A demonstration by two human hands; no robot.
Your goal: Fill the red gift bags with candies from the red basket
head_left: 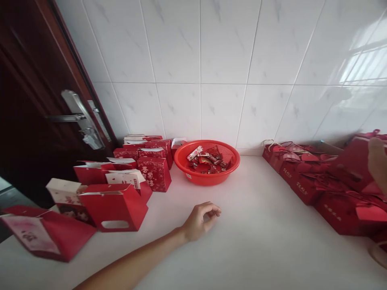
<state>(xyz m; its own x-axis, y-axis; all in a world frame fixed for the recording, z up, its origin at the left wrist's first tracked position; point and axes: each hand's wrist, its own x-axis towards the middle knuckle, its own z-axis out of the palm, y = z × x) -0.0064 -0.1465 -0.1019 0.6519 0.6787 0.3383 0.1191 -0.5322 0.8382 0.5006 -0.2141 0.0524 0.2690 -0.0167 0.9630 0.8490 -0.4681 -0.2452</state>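
My left hand (201,221) rests low over the white tabletop (248,241), loosely curled, with a gap between thumb and fingers and nothing in it. Beyond it, near the wall, stands a red plastic basket (207,178) holding several small wrapped packets (211,159). At the right edge, my right hand (377,163), blurred and partly cut off, grips a red gift box (352,163) tilted above the other boxes. Its fingertips are mostly hidden. Rows of red boxes with ribbons and cord handles (305,187) lie beneath and beside it.
Several upright red paper boxes (115,205) with open tops stand on the left side of the table. Behind them is a dark wooden door (27,80) with a metal handle (68,118). A white tiled wall (223,52) runs along the back.
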